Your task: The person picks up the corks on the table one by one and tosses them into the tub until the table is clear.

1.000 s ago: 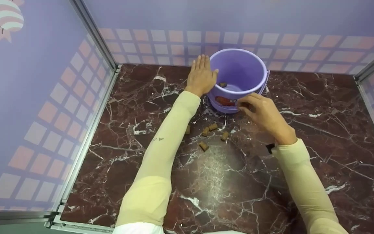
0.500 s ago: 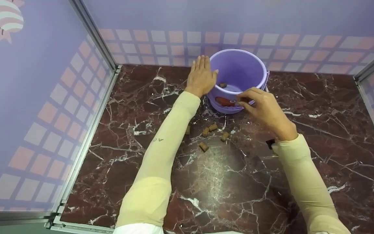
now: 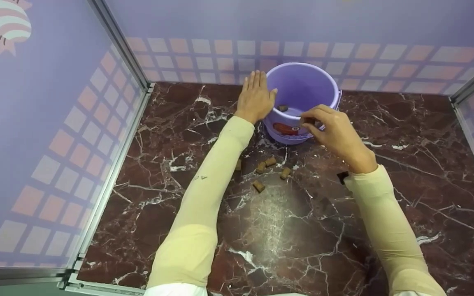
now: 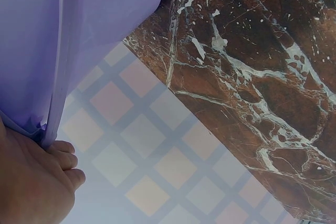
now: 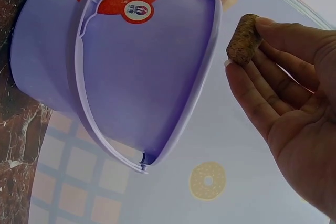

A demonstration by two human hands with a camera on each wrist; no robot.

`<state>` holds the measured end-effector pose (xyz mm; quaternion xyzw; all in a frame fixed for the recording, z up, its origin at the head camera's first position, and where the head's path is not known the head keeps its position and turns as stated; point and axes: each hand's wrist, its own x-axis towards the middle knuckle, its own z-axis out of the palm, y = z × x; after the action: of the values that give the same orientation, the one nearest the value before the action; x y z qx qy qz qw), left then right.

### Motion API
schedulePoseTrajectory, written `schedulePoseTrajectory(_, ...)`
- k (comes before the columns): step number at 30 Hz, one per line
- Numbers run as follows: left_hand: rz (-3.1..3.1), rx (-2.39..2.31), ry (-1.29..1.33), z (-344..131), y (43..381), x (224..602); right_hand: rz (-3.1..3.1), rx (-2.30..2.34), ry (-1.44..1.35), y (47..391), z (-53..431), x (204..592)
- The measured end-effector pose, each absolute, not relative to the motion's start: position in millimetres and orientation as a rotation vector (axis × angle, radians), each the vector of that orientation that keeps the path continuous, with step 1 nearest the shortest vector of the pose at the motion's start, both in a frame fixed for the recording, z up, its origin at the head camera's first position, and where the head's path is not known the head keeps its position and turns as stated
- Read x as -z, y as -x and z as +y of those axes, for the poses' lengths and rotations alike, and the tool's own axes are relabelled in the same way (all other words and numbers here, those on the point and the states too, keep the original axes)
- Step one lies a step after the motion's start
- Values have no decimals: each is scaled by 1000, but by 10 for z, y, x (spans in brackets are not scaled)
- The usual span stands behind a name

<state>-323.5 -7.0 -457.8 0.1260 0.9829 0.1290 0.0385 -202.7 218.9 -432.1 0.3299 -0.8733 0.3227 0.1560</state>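
Note:
A purple bucket (image 3: 303, 88) with a red label stands upright near the back wall, its handle (image 5: 79, 77) hanging down at the front. My left hand (image 3: 255, 98) rests against the left side of its rim, fingers straight. Between thumb and fingers my right hand (image 3: 331, 129) pinches a cork (image 5: 244, 40), just outside the front right of the rim. Inside the bucket another cork (image 3: 282, 108) lies on the bottom. Several more corks lie on the marble surface in front, among them one cork (image 3: 258, 186) nearest me and one cork (image 3: 285, 173) to its right.
The dark red marble tabletop (image 3: 286, 238) is bounded by purple panels with pink and white squares, such as the back wall (image 3: 204, 24). A metal frame edge (image 3: 113, 164) runs along the left. A small black object (image 3: 342, 177) shows beside the right cuff.
My right hand has risen slightly and moved toward the bucket's rim with the cork, which shows more clearly. The left hand and the corks on the table have stayed put.

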Motion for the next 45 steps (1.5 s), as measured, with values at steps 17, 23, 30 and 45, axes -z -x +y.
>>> schedulePoseTrajectory(17, 3014, -395, -386, -64, 3248, 4588, -2489, -989, -876, 2194, 2161, 4351)
schedulePoseTrajectory(23, 3008, -395, -381, -65, 3250, 4580, -2471, -981, -851, 2265, 2165, 4373)
schedulePoseTrajectory(30, 3016, -390, -391, -62, 3254, 4580, -2463, -974, -836, 2342, 2166, 4408)
schedulePoseTrajectory(45, 3012, -408, -387, -60, 3257, 4577, -2494, -953, -805, 2457, 2156, 4468)
